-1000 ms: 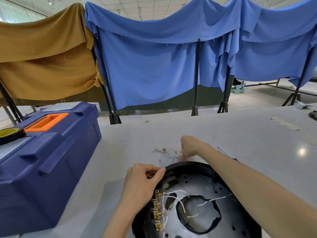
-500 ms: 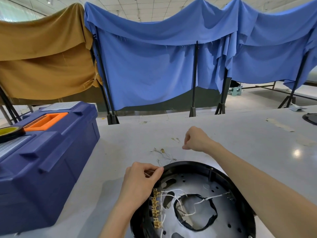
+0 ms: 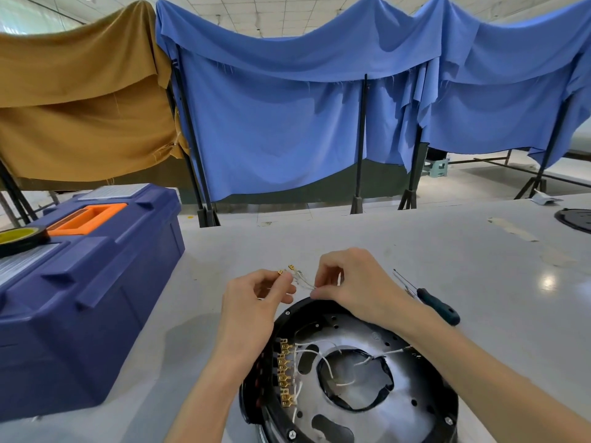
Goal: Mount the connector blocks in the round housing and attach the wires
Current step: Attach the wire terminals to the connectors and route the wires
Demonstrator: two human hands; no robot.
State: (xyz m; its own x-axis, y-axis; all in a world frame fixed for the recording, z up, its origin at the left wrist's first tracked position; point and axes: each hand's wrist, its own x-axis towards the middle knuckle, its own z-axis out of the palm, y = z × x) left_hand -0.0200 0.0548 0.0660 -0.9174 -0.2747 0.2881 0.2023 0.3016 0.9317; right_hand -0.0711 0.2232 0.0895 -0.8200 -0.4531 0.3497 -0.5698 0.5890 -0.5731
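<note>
Grey glossy tabletop (image 3: 415, 251), light glare at right. Black round housing with metal plate (image 3: 399, 407) at near edge, below your hands; row of gold connector blocks (image 3: 285, 372) inside its left wall, white wires (image 3: 326, 366) over centre hole. Your left hand (image 3: 256, 302) and right hand (image 3: 351, 282) both pinch thin gold-tipped wire (image 3: 295, 276) beyond rim. Navy plastic toolbox (image 3: 80, 298) left, dark-handled screwdriver (image 3: 438, 306) right. Blue cloth (image 3: 287, 123), ochre cloth (image 3: 80, 123) draped on stands behind.

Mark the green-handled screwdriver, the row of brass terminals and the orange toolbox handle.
Green-handled screwdriver (image 3: 438, 306): head view, handle.
Row of brass terminals (image 3: 284, 372): head view, middle.
Orange toolbox handle (image 3: 107, 215): head view, right side.
</note>
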